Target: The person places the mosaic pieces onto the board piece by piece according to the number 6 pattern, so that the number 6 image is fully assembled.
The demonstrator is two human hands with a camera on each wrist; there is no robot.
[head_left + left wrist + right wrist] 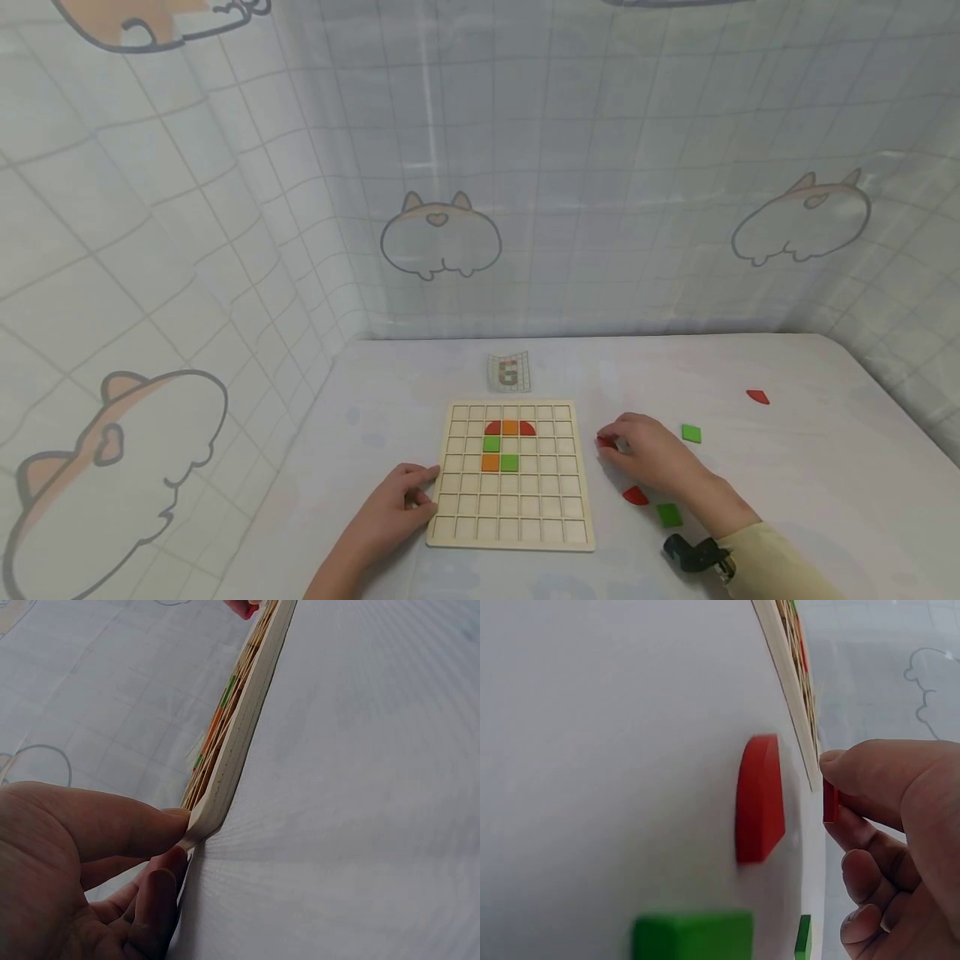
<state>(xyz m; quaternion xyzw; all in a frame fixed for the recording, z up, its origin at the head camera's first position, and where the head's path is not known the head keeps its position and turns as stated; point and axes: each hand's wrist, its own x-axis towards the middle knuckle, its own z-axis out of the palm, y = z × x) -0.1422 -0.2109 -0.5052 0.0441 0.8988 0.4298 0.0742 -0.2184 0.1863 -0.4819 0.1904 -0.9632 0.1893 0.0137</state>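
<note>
Patterned card [508,372] just beyond gridded board [508,505]

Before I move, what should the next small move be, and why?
Probably carry the red piece left over the board: the right hand pinches it just off the board's right edge, and many cells are empty. The left hand grips the opposite edge, which should steady it. The card appears too small to settle the cell.

Soft, even light; pale glare streaks the curtain [585,167]; wrist views look dimmer, the nearest green square [694,936] blurred.
</note>
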